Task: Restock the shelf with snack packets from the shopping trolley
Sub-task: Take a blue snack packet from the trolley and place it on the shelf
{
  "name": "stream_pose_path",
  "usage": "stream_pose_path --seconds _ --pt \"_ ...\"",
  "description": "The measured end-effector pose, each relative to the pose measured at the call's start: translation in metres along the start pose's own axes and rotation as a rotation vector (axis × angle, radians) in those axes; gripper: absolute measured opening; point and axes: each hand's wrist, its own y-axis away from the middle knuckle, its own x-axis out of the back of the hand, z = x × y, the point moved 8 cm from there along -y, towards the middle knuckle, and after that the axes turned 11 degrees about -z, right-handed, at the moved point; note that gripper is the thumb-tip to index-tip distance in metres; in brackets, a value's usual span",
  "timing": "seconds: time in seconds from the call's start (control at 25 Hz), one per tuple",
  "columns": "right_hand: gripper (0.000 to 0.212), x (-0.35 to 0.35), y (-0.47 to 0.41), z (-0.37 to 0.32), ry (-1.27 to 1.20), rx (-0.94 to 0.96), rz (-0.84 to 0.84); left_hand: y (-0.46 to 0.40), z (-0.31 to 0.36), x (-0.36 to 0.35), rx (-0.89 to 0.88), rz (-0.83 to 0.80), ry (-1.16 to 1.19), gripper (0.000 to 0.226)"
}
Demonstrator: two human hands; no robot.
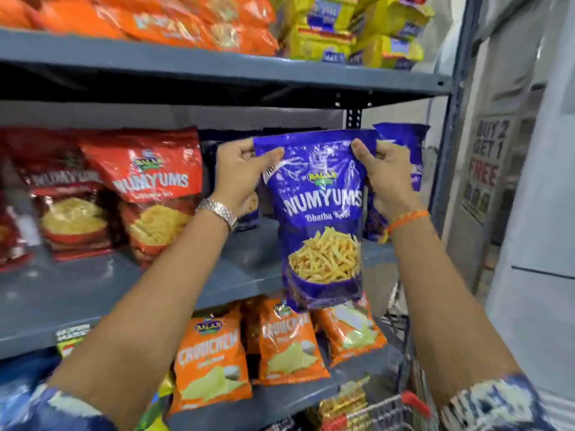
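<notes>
A purple Numyums snack packet (pixel 322 219) hangs upright in front of the middle shelf (pixel 242 275), held by its top edge. My left hand (pixel 239 175) grips its top left corner and my right hand (pixel 387 178) grips its top right corner. More purple packets (pixel 407 141) stand on the shelf behind it, partly hidden. The shopping trolley (pixel 389 409), wire with red trim, shows at the bottom right with a few packets inside.
Red Numyums packets (pixel 149 188) stand on the left of the middle shelf. Orange Crunchem packets (pixel 214 362) fill the lower shelf. Orange and yellow packs (pixel 342 29) sit on the top shelf. A grey upright post (pixel 457 126) and a promotional poster (pixel 487 163) are at the right.
</notes>
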Motion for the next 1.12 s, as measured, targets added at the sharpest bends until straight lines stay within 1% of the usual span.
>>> stream_pose_path --seconds 0.12,0.24,0.28,0.32,0.36,0.4,0.48,0.56,0.64,0.76,0.84,0.92,0.96,1.04,1.12 --pt "0.014 -0.046 -0.05 -0.003 -0.062 -0.012 -0.069 -0.037 0.028 0.046 0.02 0.061 -0.108 0.016" --pt "0.011 -0.085 -0.089 0.01 -0.115 -0.063 -0.114 -0.067 0.039 0.088 0.067 0.147 -0.225 0.014" --pt "0.011 -0.095 -0.098 0.016 -0.125 -0.08 -0.121 -0.074 0.042 0.1 0.086 0.184 -0.292 0.012" --pt "0.012 -0.106 -0.108 0.022 -0.137 -0.097 -0.129 -0.08 0.046 0.113 0.096 0.218 -0.405 0.016" --pt "0.014 -0.114 -0.115 0.029 -0.142 -0.12 -0.129 -0.085 0.051 0.121 0.092 0.228 -0.569 0.022" --pt "0.016 -0.123 -0.121 0.037 -0.136 -0.142 -0.13 -0.089 0.059 0.125 0.07 0.206 -0.766 0.024" --pt "0.018 -0.134 -0.129 0.053 -0.129 -0.181 -0.13 -0.093 0.072 0.118 -0.009 0.09 -1.113 0.023" --pt "0.017 -0.145 -0.136 0.065 -0.16 -0.202 -0.145 -0.098 0.076 0.114 -0.048 0.002 -1.314 0.023" --pt "0.016 -0.157 -0.145 0.068 -0.174 -0.208 -0.17 -0.103 0.08 0.116 -0.046 -0.025 -1.463 0.025" --pt "0.014 -0.168 -0.155 0.066 -0.154 -0.209 -0.213 -0.108 0.081 0.129 -0.002 -0.017 -1.538 0.032" --pt "0.012 -0.174 -0.156 0.069 -0.132 -0.215 -0.269 -0.104 0.082 0.136 0.013 0.01 -1.538 0.036" --pt "0.007 -0.173 -0.149 0.074 -0.087 -0.233 -0.297 -0.095 0.084 0.137 -0.014 0.048 -1.495 0.041" --pt "0.011 -0.17 -0.144 0.076 -0.054 -0.234 -0.298 -0.089 0.087 0.136 -0.046 0.084 -1.47 0.043" --pt "0.033 -0.155 -0.128 0.073 0.028 -0.21 -0.278 -0.071 0.094 0.126 -0.139 0.163 -1.431 0.043" --pt "0.043 -0.135 -0.108 0.058 0.081 -0.144 -0.261 -0.051 0.099 0.109 -0.229 0.18 -1.342 0.043"
